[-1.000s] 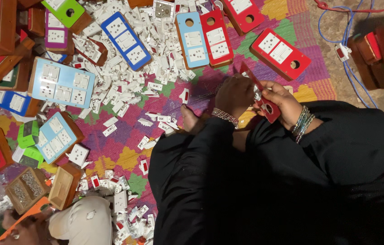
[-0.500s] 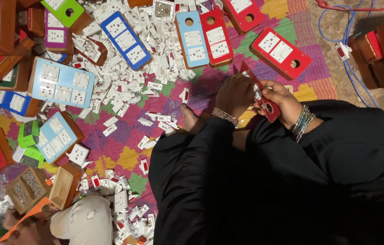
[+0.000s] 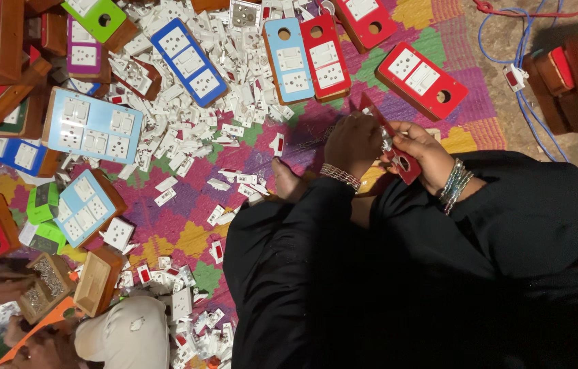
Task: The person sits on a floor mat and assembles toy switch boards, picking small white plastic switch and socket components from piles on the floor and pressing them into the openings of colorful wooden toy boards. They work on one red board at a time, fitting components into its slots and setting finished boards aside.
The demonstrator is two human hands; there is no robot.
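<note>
Head view: held a red switch plate (image 3: 398, 147) tilted up over the lap, above the woven mat (image 3: 179, 225). Left hand (image 3: 351, 142) gripped its upper end, right hand (image 3: 420, 156) pinched the lower, probably steadying for fitting. Loose white switches (image 3: 186, 137) heaped nearby, handy.

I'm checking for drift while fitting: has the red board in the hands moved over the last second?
No. The red board sits as before in the left hand and right hand, in the same spot below the red socket panel on the mat.
</note>
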